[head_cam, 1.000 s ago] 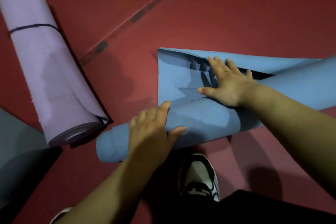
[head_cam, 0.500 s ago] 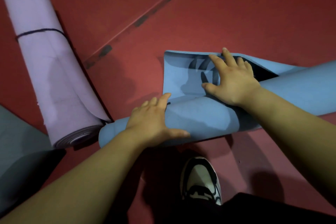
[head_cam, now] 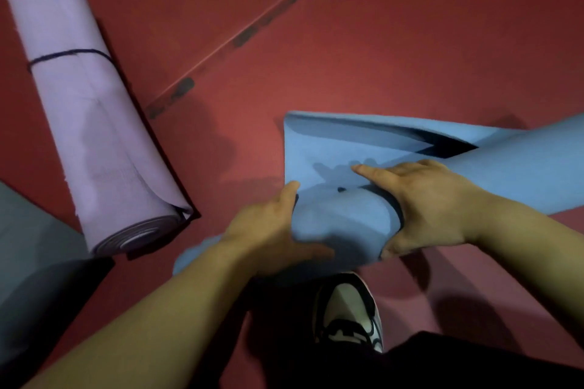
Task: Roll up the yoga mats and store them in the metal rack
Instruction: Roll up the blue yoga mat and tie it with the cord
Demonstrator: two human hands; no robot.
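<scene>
Half-rolled blue yoga mat [head_cam: 521, 174] on red floor [head_cam: 379, 41], at the person's feet. The left hand [head_cam: 278, 230] and right hand [head_cam: 433, 202] both clasp its roll, likely keeping coils tight; loose flap not yet wound. Tied lilac mat [head_cam: 94, 123] nearby. Rack unseen.

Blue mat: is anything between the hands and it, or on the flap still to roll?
Nothing visible. The left hand and right hand both grip the blue mat directly; its loose flap is bare. The purple mat lies apart to the left. No rack is in view.
</scene>
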